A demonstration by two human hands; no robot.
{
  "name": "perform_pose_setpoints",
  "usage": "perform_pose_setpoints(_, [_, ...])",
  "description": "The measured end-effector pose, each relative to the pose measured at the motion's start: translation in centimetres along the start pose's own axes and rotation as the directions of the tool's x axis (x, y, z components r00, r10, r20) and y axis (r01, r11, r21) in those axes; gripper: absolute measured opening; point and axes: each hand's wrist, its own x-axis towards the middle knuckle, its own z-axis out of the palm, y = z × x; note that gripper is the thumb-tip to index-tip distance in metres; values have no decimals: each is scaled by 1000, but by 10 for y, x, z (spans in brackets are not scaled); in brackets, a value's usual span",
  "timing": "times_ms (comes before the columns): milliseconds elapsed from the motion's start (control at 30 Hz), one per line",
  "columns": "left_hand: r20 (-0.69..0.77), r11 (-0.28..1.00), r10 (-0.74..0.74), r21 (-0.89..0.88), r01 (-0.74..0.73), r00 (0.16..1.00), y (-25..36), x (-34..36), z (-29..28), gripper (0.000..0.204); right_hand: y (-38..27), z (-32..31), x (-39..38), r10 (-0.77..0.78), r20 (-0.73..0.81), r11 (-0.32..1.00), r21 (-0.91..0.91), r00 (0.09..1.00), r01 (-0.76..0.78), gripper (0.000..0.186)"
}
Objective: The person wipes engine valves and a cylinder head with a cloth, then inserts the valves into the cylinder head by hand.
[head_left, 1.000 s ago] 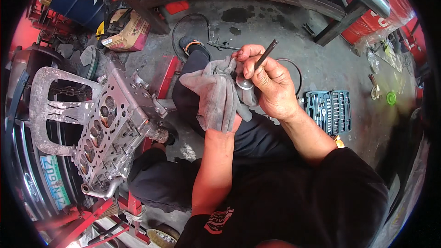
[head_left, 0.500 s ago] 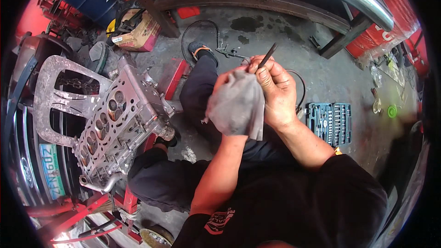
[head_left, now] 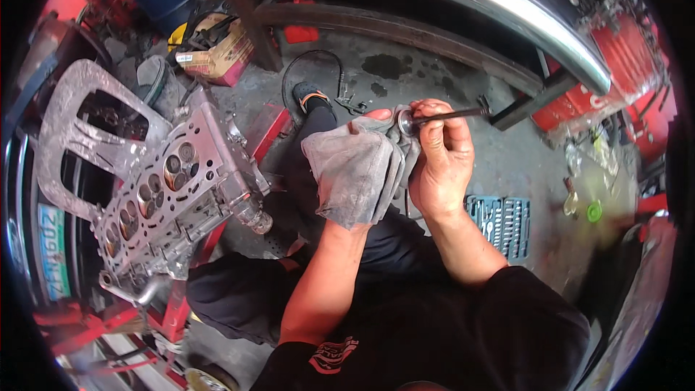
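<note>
An engine valve with a dark stem lies between my two hands, its stem pointing right and its round head toward the rag. My right hand is closed on it, thumb and fingers pinching near the head. A grey rag drapes over my left hand and hangs down to the wrist. The left hand's fingers press the cloth beside the valve head; most of that hand is hidden under the rag. To the left, a metal cylinder head rests tilted, with several valve faces showing along it.
A worn plastic chair stands behind the cylinder head. An open socket set lies on the floor at right. Across the far side runs a chrome bumper bar. A cardboard box and a black hose lie beyond my foot.
The valve stem has swung from pointing up and right to nearly level, pointing right. Its round head has come into sight. The rag has shifted left and opened out more.
</note>
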Motion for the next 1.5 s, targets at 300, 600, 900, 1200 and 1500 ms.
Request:
perform_pose_setpoints(300, [-61, 977, -172, -140, 162, 983, 27, 7, -60, 37, 18, 9, -9, -204, 113, 969, -121, 972, 217, 17])
perform_pose_setpoints(600, [-158, 992, -79, 86, 94, 984, 14, 7, -46, 39, 14, 4, -10, -252, 64, 950, -176, 966, 259, 14])
perform_pose_setpoints(900, [40, 960, 53, 275, -62, 998, 13, 1, -5, 34, 13, 1, -11, -352, 80, 884, -298, 933, 359, 22])
perform_pose_setpoints(1200, [15, 871, 171, 465, -158, 985, -5, 6, 6, 29, 11, -4, -6, -415, 110, 818, -389, 903, 424, 16])
perform_pose_setpoints(1500, [87, 762, 268, 590, -266, 959, -5, 1, 0, 36, 16, 3, -10, -321, -10, 934, -170, 947, 315, 11])
